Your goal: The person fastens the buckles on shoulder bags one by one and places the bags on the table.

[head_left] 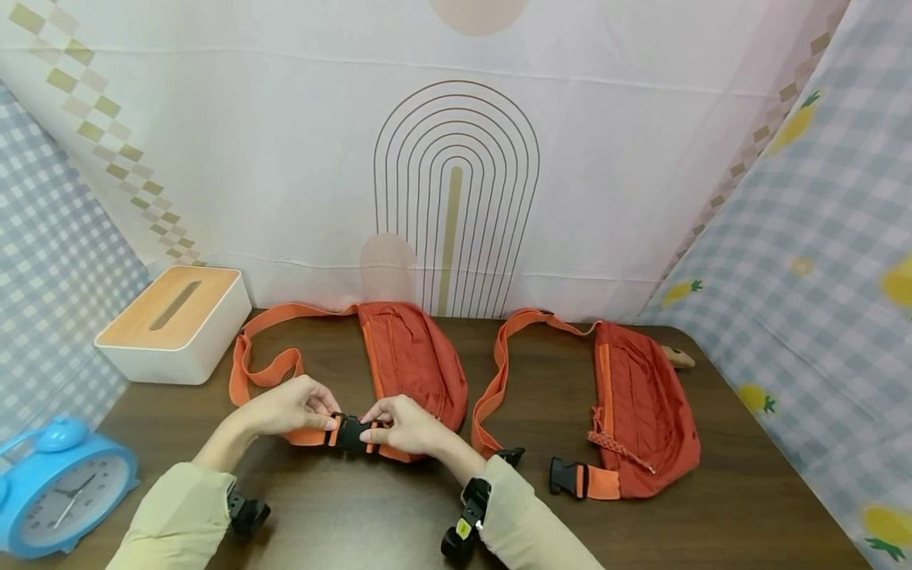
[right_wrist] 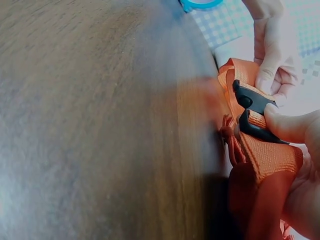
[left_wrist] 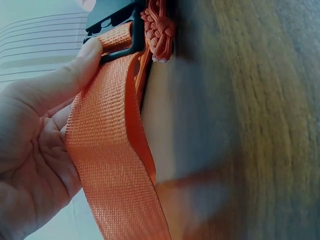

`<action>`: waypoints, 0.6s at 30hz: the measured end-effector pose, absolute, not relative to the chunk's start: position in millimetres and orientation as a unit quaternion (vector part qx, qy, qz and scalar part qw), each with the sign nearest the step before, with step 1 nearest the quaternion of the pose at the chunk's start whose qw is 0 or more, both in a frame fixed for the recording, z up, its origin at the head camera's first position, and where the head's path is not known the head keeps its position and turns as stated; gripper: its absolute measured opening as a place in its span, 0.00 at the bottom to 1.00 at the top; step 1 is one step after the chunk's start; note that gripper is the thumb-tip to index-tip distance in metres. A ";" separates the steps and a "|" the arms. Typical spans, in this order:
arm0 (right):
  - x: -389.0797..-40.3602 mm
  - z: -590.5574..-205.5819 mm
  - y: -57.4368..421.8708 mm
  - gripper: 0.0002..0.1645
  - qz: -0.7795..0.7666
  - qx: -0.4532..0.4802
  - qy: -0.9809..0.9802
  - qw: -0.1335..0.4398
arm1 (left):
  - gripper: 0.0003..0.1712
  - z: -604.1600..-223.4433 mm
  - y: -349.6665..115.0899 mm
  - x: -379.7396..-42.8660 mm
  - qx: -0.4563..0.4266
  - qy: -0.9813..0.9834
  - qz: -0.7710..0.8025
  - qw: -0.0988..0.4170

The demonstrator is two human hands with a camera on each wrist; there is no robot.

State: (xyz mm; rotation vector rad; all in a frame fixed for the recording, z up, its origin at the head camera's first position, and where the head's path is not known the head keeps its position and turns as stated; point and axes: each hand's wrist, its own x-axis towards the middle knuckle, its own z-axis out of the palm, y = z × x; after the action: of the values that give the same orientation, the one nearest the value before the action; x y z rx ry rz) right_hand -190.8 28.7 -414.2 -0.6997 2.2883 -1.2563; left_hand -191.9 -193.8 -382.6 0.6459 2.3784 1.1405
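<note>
Near the middle of the table lies a rust-red waist bag (head_left: 413,356) with an orange strap (head_left: 274,318) looping out to its left. Both hands meet at its black side-release buckle (head_left: 351,434), whose two halves appear joined. My left hand (head_left: 294,405) pinches the strap side of the buckle, thumb in front; in the left wrist view the webbing (left_wrist: 107,125) hangs down past the palm. On the bag side, my right hand (head_left: 409,427) pinches the other buckle end, its thumb on the black plastic in the right wrist view. A knotted cord pull (left_wrist: 162,30) dangles beside the buckle.
A second rust-red waist bag (head_left: 648,412) lies to the right, its buckle halves (head_left: 564,477) apart. A white tissue box (head_left: 171,328) with a wooden lid stands back left, a blue alarm clock (head_left: 71,495) front left. Behind the second bag shows a small wooden piece (head_left: 678,358).
</note>
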 end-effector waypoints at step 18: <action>-188.4 -413.5 23.4 0.11 -0.439 -0.247 0.839 0.206 | 0.10 -387.7 -190.2 -189.7 0.236 0.864 0.397 0.201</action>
State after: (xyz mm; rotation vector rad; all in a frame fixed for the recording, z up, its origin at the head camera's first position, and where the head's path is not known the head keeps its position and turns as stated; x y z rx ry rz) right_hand -188.4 23.4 -413.5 -0.6895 2.3364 -1.2241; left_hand -189.7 -190.2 -387.7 0.6592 2.4133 1.1098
